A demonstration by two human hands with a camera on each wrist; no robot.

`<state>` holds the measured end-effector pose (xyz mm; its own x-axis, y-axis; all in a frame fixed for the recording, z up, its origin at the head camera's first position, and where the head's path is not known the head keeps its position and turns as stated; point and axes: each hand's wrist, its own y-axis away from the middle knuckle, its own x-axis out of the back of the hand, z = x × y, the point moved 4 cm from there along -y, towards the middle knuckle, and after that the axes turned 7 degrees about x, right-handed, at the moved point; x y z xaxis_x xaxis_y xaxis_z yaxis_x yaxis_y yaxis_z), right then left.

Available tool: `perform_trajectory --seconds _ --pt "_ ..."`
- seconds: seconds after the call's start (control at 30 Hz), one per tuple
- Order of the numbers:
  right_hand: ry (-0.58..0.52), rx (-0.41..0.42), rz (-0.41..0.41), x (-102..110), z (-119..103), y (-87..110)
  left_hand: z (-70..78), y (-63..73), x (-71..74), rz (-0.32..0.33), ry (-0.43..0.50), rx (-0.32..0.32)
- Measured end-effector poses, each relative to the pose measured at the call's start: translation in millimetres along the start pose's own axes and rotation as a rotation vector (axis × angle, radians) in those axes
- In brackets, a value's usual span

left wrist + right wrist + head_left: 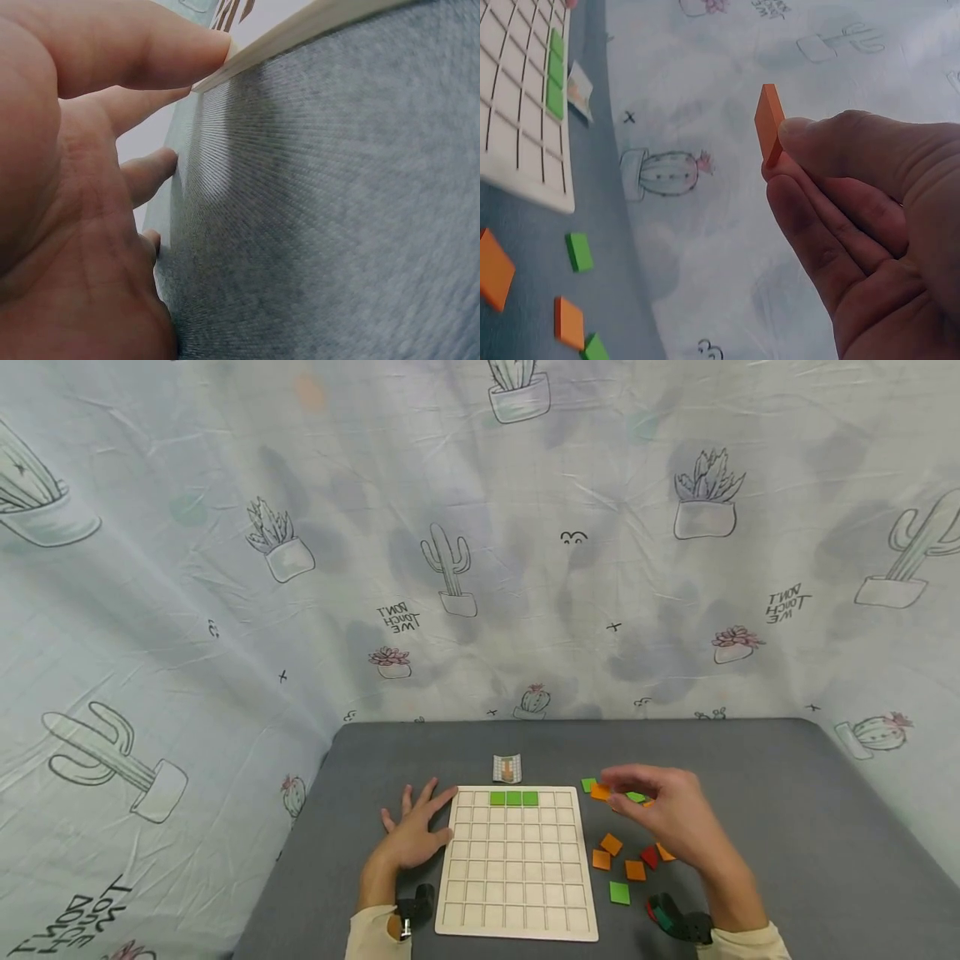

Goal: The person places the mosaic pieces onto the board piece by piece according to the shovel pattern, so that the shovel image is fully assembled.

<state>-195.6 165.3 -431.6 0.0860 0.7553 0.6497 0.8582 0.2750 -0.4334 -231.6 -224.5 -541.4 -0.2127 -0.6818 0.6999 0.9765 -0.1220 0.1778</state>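
An orange square tile (766, 126) is pinched between the thumb and fingers of my right hand (675, 814), raised over the loose tiles right of the board. My left hand (412, 837) lies at the left side of the pale gridded board (515, 868), fingers spread. Its thumb and index fingertip touch the board's edge, as the left wrist view also shows. Three green tiles (513, 798) sit side by side in the board's top row.
Loose orange tiles (635, 870), green tiles (619, 893) and a red tile (649, 857) lie right of the board. A small printed card (507, 768) lies beyond its far edge. The grey table (405, 752) meets a patterned cloth (487, 568) behind.
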Motion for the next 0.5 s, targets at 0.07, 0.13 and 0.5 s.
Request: perform_trajectory --seconds 0.07,0.13,0.5 --pt "-0.014 0.005 -0.011 -4 -1 -5.1 0.0 0.3 0.2 -0.003 -0.002 0.003" --pt "-0.029 0.014 -0.023 -7 -3 -9.8 0.2 0.7 0.5 -0.005 -0.005 0.006" --pt "-0.139 0.004 -0.111 -32 -6 -27.1 -0.1 0.2 0.4 -0.006 -0.012 0.011"
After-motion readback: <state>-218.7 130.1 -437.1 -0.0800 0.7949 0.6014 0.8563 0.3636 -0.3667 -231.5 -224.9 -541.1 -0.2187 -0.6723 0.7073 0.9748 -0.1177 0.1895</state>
